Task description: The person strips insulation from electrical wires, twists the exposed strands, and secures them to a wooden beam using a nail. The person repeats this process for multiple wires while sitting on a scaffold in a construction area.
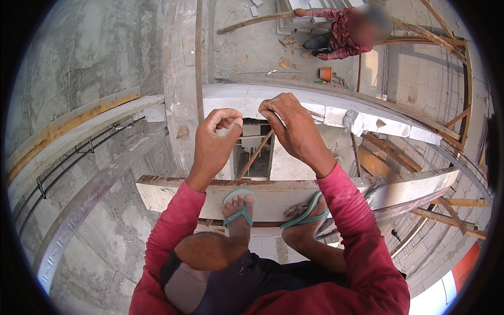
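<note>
My left hand (216, 144) is raised in front of me, its fingers curled and thumb meeting the forefinger in a pinch. A short way to its right, my right hand (298, 128) is bent at the wrist with fingertips pressed together, pointing down and left. Whatever thin thing either pinch may hold is too small to make out. Both hands are above the near edge of a white block wall (236, 94), apart from each other. Below them my feet in green flip-flops (239, 210) rest on a wooden plank (173, 191).
Beneath the plank the drop shows a lower level through a gap (253, 157). A wooden post (181, 68) rises left of my hands. Lower down, another person (341, 29) touches a timber (252, 22), near an orange bucket (325, 73). Wooden braces (391, 149) cross at right.
</note>
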